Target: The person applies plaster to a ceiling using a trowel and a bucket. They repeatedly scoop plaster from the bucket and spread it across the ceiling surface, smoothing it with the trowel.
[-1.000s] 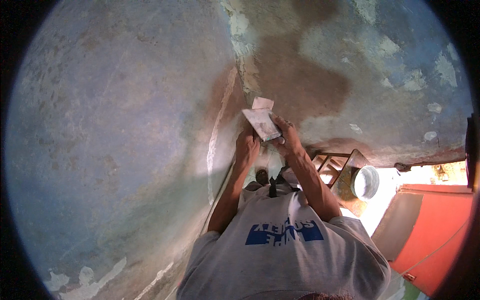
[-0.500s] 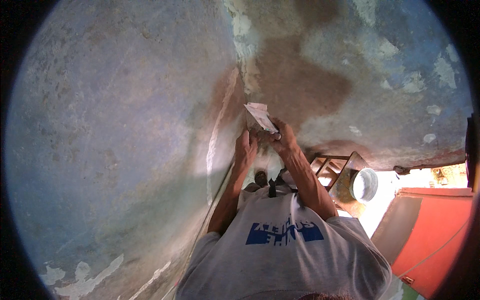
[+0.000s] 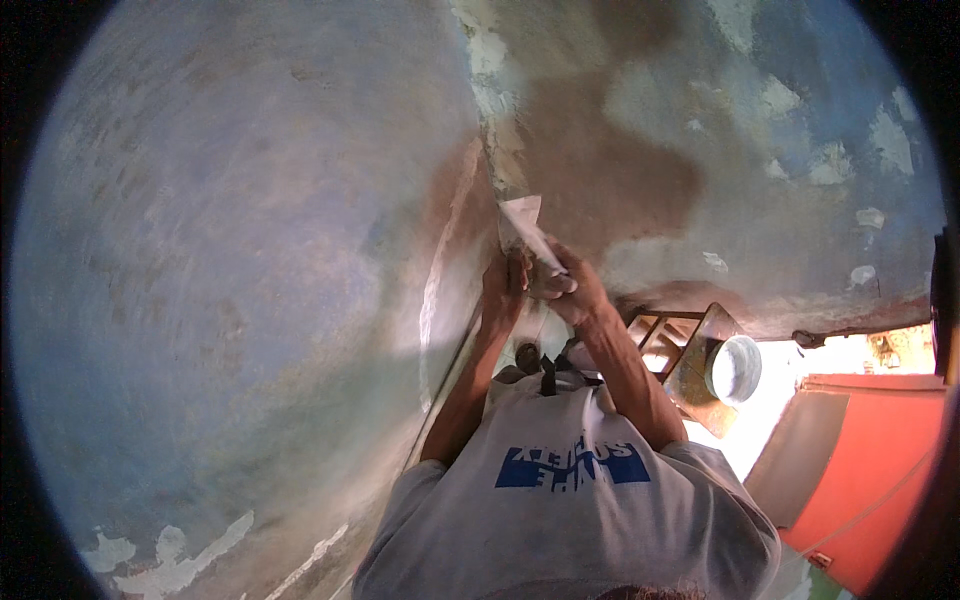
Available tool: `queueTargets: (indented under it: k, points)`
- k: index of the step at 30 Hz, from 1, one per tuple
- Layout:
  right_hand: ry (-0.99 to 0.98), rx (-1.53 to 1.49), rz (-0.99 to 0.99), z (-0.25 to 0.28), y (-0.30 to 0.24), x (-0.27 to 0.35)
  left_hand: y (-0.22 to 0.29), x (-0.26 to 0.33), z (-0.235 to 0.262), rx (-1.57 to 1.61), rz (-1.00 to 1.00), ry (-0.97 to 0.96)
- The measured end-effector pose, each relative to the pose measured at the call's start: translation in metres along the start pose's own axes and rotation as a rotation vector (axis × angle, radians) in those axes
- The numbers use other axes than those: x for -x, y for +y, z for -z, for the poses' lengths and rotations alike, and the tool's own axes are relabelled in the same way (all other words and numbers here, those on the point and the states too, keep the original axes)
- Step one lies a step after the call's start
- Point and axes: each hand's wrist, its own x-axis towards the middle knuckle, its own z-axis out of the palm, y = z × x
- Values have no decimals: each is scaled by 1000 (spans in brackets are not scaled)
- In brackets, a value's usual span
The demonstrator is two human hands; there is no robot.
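My right hand (image 3: 577, 290) is closed round the narrow end of a putty knife (image 3: 528, 226). Its pale, smeared blade widens away from my fingers and reaches up to the corner seam (image 3: 500, 140) between two walls. Close beside it, my left hand (image 3: 505, 282) is raised with its fingers curled together near the same seam; what they hold, if anything, is hidden. Left of the seam, a whitish strip of filler (image 3: 431, 290) runs down the blue-grey wall (image 3: 250, 250). The right wall (image 3: 610, 160) carries a large brown damp-looking patch.
A wooden ladder (image 3: 712, 325) stands below to the right, with a whitish bucket (image 3: 735, 370) at it. Farther right is a red panel (image 3: 890, 470) with a cord across it. Pale patches mark both walls.
The putty knife has turned, and its blade now shows a narrower face beside the seam. Both hands have shifted slightly to the right in the picture.
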Motion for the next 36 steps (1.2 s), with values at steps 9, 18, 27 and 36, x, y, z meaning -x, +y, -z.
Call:
queueTargets:
  k: [9, 18, 27, 36]
  points:
    - [-116, -193, 38, 4, 19, -23, 22, 9, -12, 73, -174, 134]
    - [128, -382, 162, 90, -17, -61, -16, 1, -17, -272, -372, 221]
    - [-105, -23, 100, 10, 5, -20, 29, 6, -15, 39, -133, 181]
    - [298, -342, 116, 100, -12, -75, -1, 1, -12, -216, -403, 137]
